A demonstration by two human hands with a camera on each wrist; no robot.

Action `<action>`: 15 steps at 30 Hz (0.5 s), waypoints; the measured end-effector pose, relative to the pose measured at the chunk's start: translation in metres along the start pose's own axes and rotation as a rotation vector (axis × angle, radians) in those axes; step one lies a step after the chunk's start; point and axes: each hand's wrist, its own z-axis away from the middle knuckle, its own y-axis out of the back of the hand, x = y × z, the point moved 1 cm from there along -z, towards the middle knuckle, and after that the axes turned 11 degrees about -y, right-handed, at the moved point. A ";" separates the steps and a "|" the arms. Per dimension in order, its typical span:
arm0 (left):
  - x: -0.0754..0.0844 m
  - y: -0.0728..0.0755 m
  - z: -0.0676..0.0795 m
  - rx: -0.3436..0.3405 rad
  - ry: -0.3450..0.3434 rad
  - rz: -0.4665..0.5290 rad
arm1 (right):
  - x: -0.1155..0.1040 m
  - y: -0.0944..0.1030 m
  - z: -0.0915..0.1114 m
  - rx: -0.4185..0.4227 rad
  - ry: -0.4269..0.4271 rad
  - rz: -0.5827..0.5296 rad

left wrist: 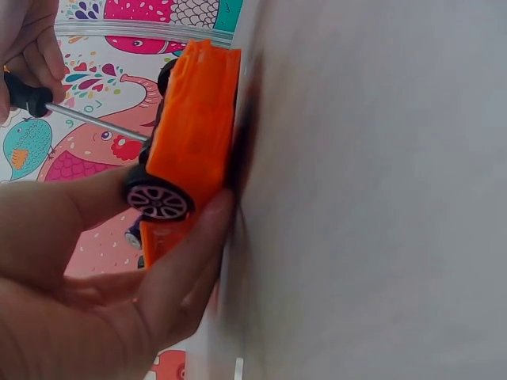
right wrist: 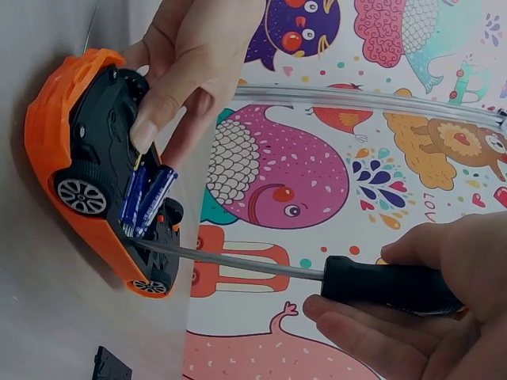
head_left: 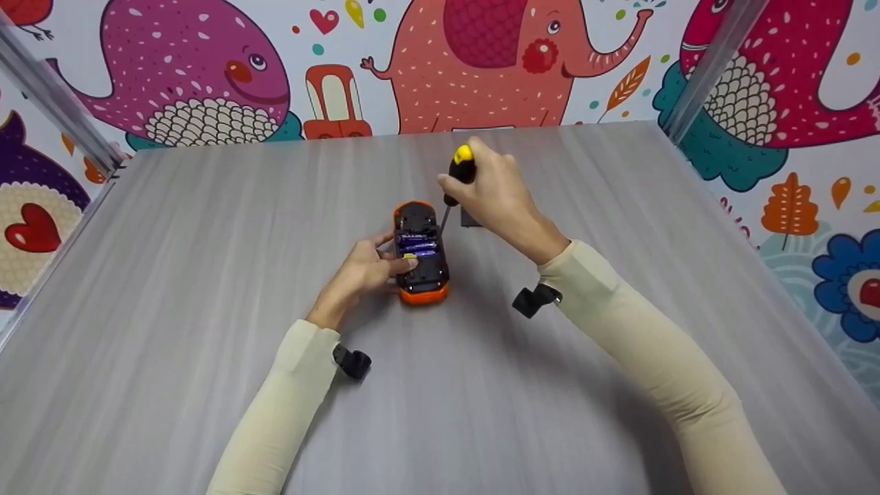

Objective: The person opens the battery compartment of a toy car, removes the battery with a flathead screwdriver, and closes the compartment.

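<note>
We're seeing a grey wood-grain desk (head_left: 172, 275), with cartoon-animal panels (head_left: 481, 89) standing behind it and at both sides. The orange-and-black toy car (head_left: 427, 275) is lying underside up near mid-desk, just right of our left grip (head_left: 364, 268); our right grip (head_left: 502, 196) is hanging above the desk, beyond the car's other side. Left grip is grasping the car: thumb is resting on the black underside by the purple-blue batteries (head_left: 418, 245), fingers are bracing the orange side, and a wheel (left wrist: 158, 202) is sitting between them. Right grip is curling round the handle of a black-and-yellow screwdriver (head_left: 462, 170), its shaft slanting down to the car. Tip is ending at the edge of the battery bay; we can't tell how firmly it's touching. Left thumb is covering part of the underside beside the bay. A dark flat piece (head_left: 470, 218) is lying on the desk, apart from the car, and the right grip is partly hiding it from the head view. Pale sleeves (head_left: 258, 412) are covering both forearms.
</note>
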 end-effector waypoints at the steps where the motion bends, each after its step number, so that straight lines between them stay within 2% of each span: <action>1: 0.000 0.000 0.000 0.002 0.000 -0.001 | 0.001 0.000 0.000 0.004 0.006 -0.004; 15: -0.001 0.000 0.000 -0.005 -0.001 0.018 | 0.005 0.002 0.000 0.019 -0.004 -0.022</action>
